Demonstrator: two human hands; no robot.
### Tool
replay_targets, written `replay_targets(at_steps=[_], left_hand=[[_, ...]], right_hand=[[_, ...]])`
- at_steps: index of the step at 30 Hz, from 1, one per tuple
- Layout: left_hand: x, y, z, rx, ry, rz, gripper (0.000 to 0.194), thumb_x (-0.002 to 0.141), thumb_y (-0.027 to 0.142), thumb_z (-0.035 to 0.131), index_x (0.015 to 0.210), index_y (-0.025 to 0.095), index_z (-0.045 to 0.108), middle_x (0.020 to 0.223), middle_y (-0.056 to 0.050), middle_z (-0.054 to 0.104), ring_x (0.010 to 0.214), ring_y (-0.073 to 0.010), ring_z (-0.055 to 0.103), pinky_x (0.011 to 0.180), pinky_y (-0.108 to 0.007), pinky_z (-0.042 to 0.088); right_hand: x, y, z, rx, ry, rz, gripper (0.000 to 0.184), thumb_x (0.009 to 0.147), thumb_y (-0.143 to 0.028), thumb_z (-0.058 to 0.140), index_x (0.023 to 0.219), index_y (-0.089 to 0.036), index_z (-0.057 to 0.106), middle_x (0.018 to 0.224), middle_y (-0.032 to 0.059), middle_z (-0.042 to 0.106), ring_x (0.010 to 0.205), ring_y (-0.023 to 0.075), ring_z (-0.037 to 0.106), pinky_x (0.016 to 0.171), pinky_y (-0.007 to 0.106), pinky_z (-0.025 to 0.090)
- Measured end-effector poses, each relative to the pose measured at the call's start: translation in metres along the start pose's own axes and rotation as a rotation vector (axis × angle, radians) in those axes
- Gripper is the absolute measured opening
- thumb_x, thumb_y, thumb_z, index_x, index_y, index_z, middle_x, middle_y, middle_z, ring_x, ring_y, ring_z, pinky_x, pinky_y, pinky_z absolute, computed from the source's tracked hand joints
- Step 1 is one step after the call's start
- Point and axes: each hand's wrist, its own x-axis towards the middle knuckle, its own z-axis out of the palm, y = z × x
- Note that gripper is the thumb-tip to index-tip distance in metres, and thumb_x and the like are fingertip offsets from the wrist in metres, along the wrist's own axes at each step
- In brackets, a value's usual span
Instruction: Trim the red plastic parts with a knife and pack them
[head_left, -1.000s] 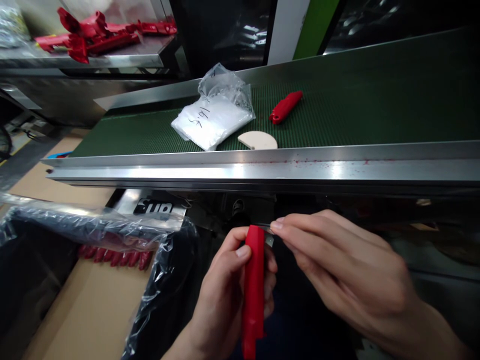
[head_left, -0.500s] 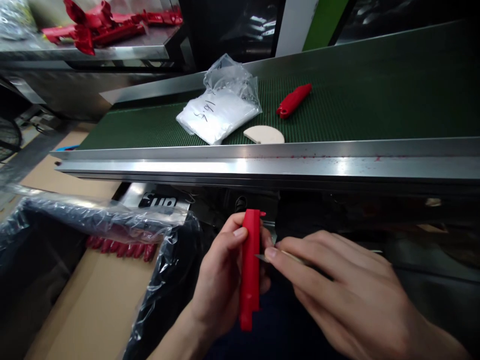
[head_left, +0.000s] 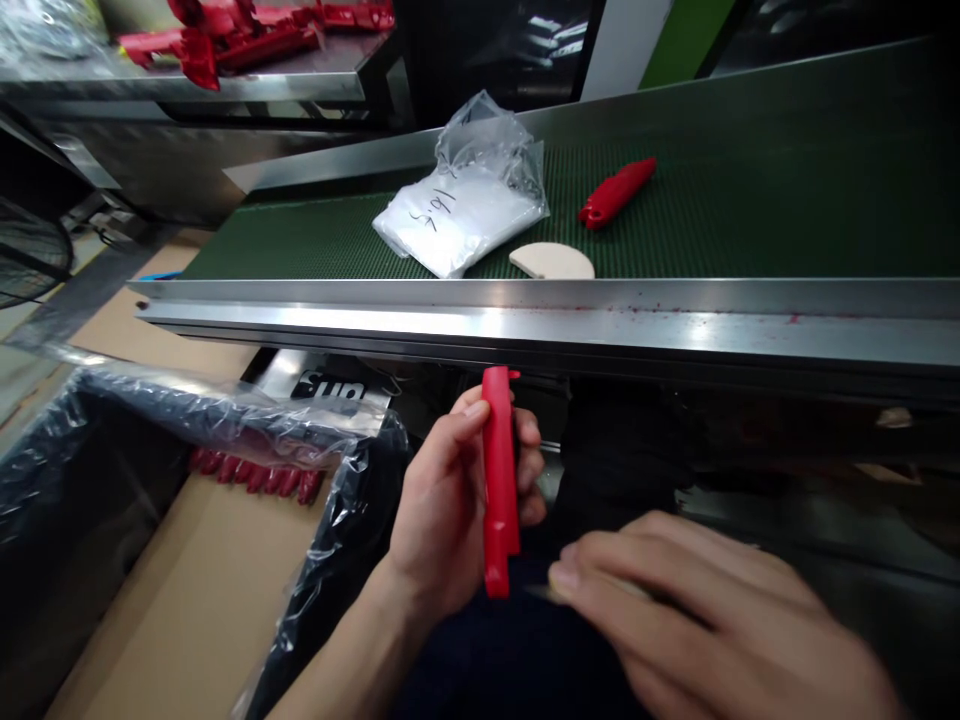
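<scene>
Because the red part [head_left: 498, 480] looks like moulded plastic, it should be light and stiff, smooth enough to slip a little and more likely to scratch than to break; its long sides around the middle seem the best place to hold it, clear of the small spur at the top and the stepped lower end. It stands nearly upright below the near edge of the conveyor [head_left: 480, 320], clasped in the left hand [head_left: 442, 500] between thumb and curled fingers. The right hand [head_left: 697, 600] pinches a slim blade [head_left: 541, 591], blurred, its tip near the part's lower end but apart from it; that point is the main hazard to the fingers. On the belt, a bag of white material [head_left: 465, 215] reaches the near edge, a pale rounded piece [head_left: 553, 261] lies beside it along that edge, and another red piece [head_left: 617, 193] rests between both edges. Beyond the conveyor's lower left, a plastic-lined box [head_left: 187, 590] has dark red pieces [head_left: 255, 475] at its far end; the conveyor's rail limits room above.
</scene>
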Motion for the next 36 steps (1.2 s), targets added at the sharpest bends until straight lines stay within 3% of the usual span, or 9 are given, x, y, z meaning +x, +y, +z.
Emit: replay_targets(at_steps=[3,6,16,24,29,34,36], left_hand=[[-0.004,-0.004,0.002,0.105,-0.019,0.048,0.017,0.089,0.027,0.059,0.1,0.021,0.048,0.087,0.001,0.049,0.062,-0.0061,0.045,0.049,-0.016,0.042],[-0.011,-0.011,0.001,0.244,-0.051,0.037,0.027,0.082,0.02,0.069,0.097,0.022,0.047,0.085,0.004,0.047,0.056,-0.0033,0.044,0.046,-0.015,0.041],[-0.021,-0.018,-0.002,0.359,-0.08,-0.029,0.027,0.085,0.027,0.069,0.1,0.023,0.046,0.082,0.004,0.051,0.054,-0.003,0.044,0.046,-0.016,0.039],[-0.021,-0.018,0.002,0.434,-0.019,-0.031,0.028,0.082,0.03,0.07,0.099,0.022,0.049,0.079,0.003,0.053,0.05,-0.0022,0.044,0.044,-0.014,0.036],[-0.021,-0.017,-0.001,0.352,-0.1,-0.051,0.023,0.085,0.024,0.067,0.098,0.021,0.048,0.08,0.003,0.053,0.051,-0.002,0.045,0.044,-0.014,0.039],[-0.028,-0.017,-0.003,0.285,-0.22,-0.069,0.027,0.084,0.029,0.069,0.098,0.021,0.048,0.083,0.002,0.057,0.049,0.0001,0.043,0.044,-0.011,0.037],[-0.027,-0.016,-0.004,0.215,-0.248,-0.092,0.023,0.086,0.028,0.066,0.099,0.021,0.049,0.085,0.001,0.057,0.051,-0.0009,0.044,0.043,-0.01,0.038]], right_hand=[[0.002,0.008,-0.01,-0.03,0.067,0.068,0.036,0.086,-0.002,0.051,0.115,-0.019,0.063,0.108,0.006,0.068,0.096,0.017,0.065,0.077,0.029,0.054],[0.007,0.016,-0.015,-0.096,0.132,0.113,0.042,0.082,-0.001,0.058,0.121,-0.018,0.063,0.112,0.0076,0.065,0.1,0.0188,0.063,0.079,0.03,0.055],[0.016,0.022,-0.009,-0.136,0.104,0.046,0.038,0.086,0.0,0.056,0.121,-0.01,0.064,0.11,0.0125,0.065,0.098,0.0205,0.059,0.079,0.037,0.049],[0.015,0.026,-0.012,-0.184,0.097,0.0,0.039,0.084,-0.001,0.058,0.122,-0.011,0.062,0.109,0.0121,0.066,0.095,0.0223,0.06,0.075,0.039,0.048],[0.015,0.031,-0.01,-0.222,0.119,-0.005,0.041,0.083,0.001,0.06,0.122,-0.011,0.062,0.11,0.0119,0.066,0.095,0.0231,0.06,0.075,0.038,0.049],[0.014,0.038,-0.014,-0.199,0.264,0.136,0.044,0.081,0.004,0.06,0.121,-0.014,0.064,0.111,0.0087,0.065,0.096,0.0184,0.061,0.082,0.034,0.049],[0.013,0.035,-0.015,-0.104,0.247,0.171,0.043,0.082,0.004,0.058,0.121,-0.014,0.065,0.112,0.0077,0.064,0.099,0.0167,0.06,0.085,0.032,0.049]])
